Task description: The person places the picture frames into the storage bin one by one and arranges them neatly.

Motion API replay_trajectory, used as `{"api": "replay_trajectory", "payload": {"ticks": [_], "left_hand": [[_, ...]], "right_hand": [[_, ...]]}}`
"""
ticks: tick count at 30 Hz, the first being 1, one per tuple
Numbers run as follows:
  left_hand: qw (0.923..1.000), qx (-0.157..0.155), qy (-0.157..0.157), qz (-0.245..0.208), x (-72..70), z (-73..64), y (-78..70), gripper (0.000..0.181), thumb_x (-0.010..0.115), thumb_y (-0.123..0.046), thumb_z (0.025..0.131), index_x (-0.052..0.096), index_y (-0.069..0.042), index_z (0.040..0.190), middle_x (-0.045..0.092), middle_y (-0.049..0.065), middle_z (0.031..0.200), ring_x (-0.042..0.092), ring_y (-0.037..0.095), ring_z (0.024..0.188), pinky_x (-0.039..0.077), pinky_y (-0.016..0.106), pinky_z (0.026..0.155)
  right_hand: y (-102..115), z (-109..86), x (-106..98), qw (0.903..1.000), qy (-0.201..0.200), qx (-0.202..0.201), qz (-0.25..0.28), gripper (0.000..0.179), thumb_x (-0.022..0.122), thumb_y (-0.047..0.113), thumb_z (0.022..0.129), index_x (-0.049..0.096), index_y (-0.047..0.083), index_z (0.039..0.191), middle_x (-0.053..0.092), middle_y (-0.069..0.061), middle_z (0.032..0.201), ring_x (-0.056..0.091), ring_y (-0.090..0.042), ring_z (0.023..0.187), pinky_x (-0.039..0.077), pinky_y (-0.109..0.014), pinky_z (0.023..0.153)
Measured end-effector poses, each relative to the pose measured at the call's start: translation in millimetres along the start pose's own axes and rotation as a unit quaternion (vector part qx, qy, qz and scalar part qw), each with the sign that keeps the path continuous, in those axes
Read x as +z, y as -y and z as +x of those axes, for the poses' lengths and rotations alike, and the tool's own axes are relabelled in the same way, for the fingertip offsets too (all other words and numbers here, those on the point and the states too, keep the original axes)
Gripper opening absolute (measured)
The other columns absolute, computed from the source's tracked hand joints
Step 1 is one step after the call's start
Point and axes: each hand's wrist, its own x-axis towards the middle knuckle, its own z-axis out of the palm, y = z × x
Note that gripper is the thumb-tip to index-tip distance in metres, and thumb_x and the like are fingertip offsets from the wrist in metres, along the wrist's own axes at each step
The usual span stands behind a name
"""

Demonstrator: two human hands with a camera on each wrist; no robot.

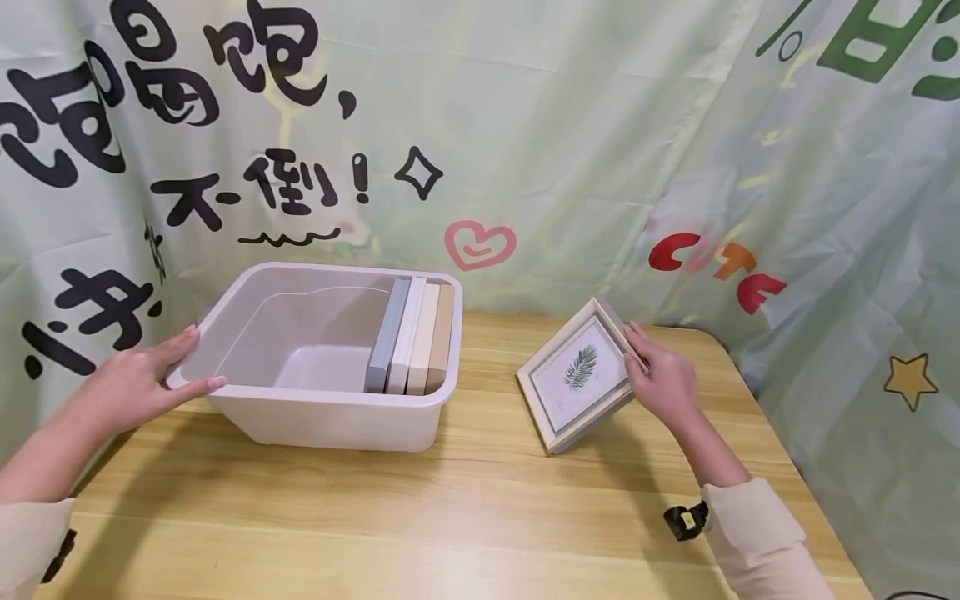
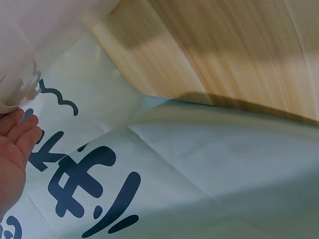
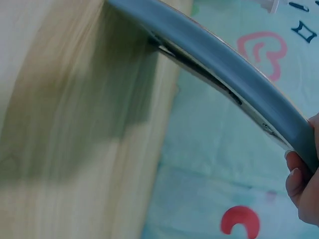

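Note:
A light plastic tub (image 1: 322, 421) stands on the left part of the table. My left hand (image 1: 131, 379) grips its left corner by the rim, thumb on the near side; the left wrist view catches these fingers (image 2: 20, 132) at the rim. Several slim frame-like pieces (image 1: 397, 342), grey, white, cream and tan, stand on edge along the tub's right wall. To the right of the tub, my right hand (image 1: 663, 371) holds a picture frame (image 1: 536, 400) with a green leaf print by its right side. The frame is tilted, its lower corner close over the table; its grey-blue edge (image 3: 234, 69) shows in the right wrist view.
The wooden table (image 1: 465, 525) ends at the back and right against a pale green printed cloth (image 1: 570, 167). Its right edge runs beside my right forearm. Black wrist devices (image 1: 686, 521) sit at both sleeves.

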Motion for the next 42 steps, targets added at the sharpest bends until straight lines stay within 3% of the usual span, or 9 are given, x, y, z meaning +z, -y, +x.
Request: {"api": "replay_trajectory", "payload": {"ticks": [4,7,14,18,21,27,34,42], "left_hand": [[1.0,0.001,-0.002,-0.002,0.3,0.0,0.1,0.082,0.065,-0.049,0.079,0.039,0.004,0.137,0.042,0.03,0.133,0.048,0.059,0.104,0.043,0.062,0.077],[1.0,0.002,-0.005,-0.002,0.4,-0.3,0.0,0.082,0.065,-0.049,0.079,0.039,0.004,0.136,0.042,0.03,0.133,0.048,0.059,0.103,0.043,0.061,0.076],[1.0,0.003,-0.007,-0.003,0.2,-1.1,-0.7,0.082,0.065,-0.049,0.079,0.039,0.004,0.136,0.043,0.03,0.132,0.049,0.059,0.102,0.043,0.061,0.075],[1.0,0.003,-0.007,-0.002,0.2,-0.5,-0.7,0.082,0.065,-0.049,0.079,0.039,0.003,0.137,0.043,0.031,0.132,0.049,0.059,0.101,0.043,0.061,0.074],[1.0,0.005,-0.006,-0.002,0.4,0.0,-0.2,0.082,0.065,-0.049,0.079,0.039,0.003,0.137,0.043,0.03,0.133,0.049,0.06,0.102,0.043,0.062,0.076],[0.9999,0.006,-0.008,-0.001,0.9,-0.8,1.2,0.083,0.066,-0.049,0.079,0.039,0.004,0.137,0.042,0.029,0.133,0.047,0.06,0.104,0.042,0.063,0.078],[0.9999,0.01,-0.012,-0.001,0.5,-0.6,1.1,0.082,0.065,-0.049,0.079,0.039,0.005,0.136,0.042,0.029,0.134,0.047,0.059,0.104,0.042,0.063,0.078],[0.9998,0.01,-0.014,0.003,-0.1,-0.6,1.0,0.083,0.066,-0.05,0.078,0.041,0.005,0.135,0.043,0.029,0.133,0.047,0.059,0.105,0.042,0.063,0.079]], "right_hand": [[7,4.1,1,0.9976,-0.016,-0.06,-0.03,0.035,0.06,0.0,0.078,0.065,-0.003,0.113,0.066,-0.018,0.111,0.065,-0.037,0.066,0.022,-0.028,0.036],[13,6.6,2,0.995,-0.025,-0.084,-0.048,0.035,0.061,0.001,0.078,0.066,-0.002,0.112,0.067,-0.018,0.11,0.066,-0.037,0.071,0.024,-0.03,0.036],[25,13.4,6,0.9935,-0.039,-0.097,-0.047,0.033,0.06,0.0,0.077,0.067,-0.004,0.108,0.068,-0.02,0.107,0.058,-0.035,0.052,0.019,-0.027,0.037],[34,20.3,8,0.9937,-0.04,-0.097,-0.038,0.031,0.057,-0.001,0.077,0.069,-0.003,0.106,0.068,-0.019,0.104,0.041,-0.024,0.036,0.014,-0.025,0.038],[43,27.3,9,0.9935,-0.031,-0.102,-0.039,0.031,0.055,-0.002,0.078,0.07,-0.002,0.104,0.069,-0.019,0.103,0.036,-0.02,0.035,0.013,-0.024,0.039],[60,39.8,9,0.9933,0.001,-0.108,-0.042,0.033,0.051,-0.004,0.079,0.068,-0.003,0.107,0.067,-0.02,0.107,0.043,-0.028,0.038,0.016,-0.026,0.04],[73,51.9,5,0.9939,-0.004,-0.101,-0.043,0.032,0.05,-0.005,0.08,0.067,-0.005,0.106,0.066,-0.023,0.108,0.05,-0.031,0.043,0.024,-0.03,0.039],[91,69.5,-2,0.9899,-0.015,-0.127,-0.061,0.019,0.049,-0.005,0.08,0.065,-0.005,0.09,0.066,-0.023,0.107,0.053,-0.033,0.044,0.034,-0.038,0.038]]}}
